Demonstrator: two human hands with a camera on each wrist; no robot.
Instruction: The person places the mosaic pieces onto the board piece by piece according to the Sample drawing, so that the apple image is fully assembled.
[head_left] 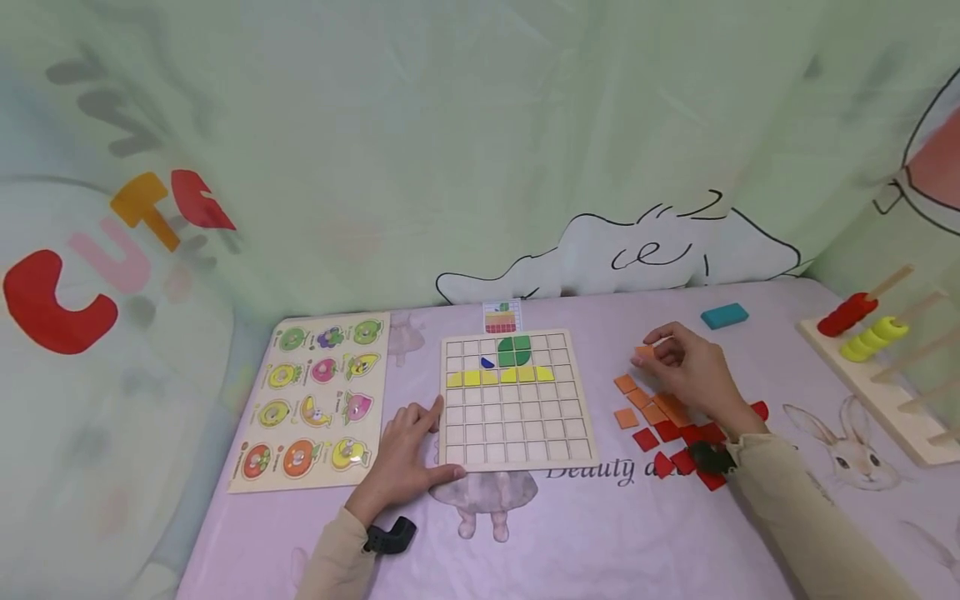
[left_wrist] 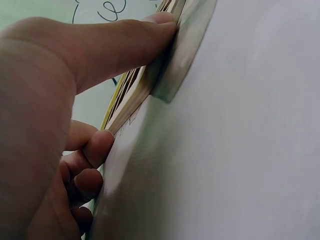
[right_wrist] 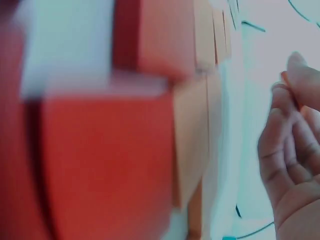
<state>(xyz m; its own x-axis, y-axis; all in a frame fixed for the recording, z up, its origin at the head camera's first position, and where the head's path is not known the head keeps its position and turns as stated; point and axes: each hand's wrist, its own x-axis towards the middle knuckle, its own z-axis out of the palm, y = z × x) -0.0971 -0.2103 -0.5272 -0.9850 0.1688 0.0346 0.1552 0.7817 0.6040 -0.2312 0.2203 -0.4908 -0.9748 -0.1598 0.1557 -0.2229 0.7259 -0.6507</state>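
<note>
A wooden grid board (head_left: 517, 432) lies in the middle of the table, with green tiles (head_left: 514, 351), a small blue piece (head_left: 487, 362) and a row of yellow tiles (head_left: 472, 377) on it. My left hand (head_left: 408, 446) holds the board's near left corner, its thumb (left_wrist: 125, 42) at the near edge and fingers at the left side. Between thumb and index finger my right hand (head_left: 690, 371) pinches an orange square tile (head_left: 643, 352), above loose orange tiles (head_left: 626, 418). Red tiles (head_left: 645, 439) lie nearer me, some hidden beneath the right wrist.
A small pattern card (head_left: 502, 317) lies just behind the board. To the left is a fruit puzzle board (head_left: 251, 417). At the far right stand a teal block (head_left: 724, 316) and a wooden peg rack (head_left: 873, 396) with red and yellow beads.
</note>
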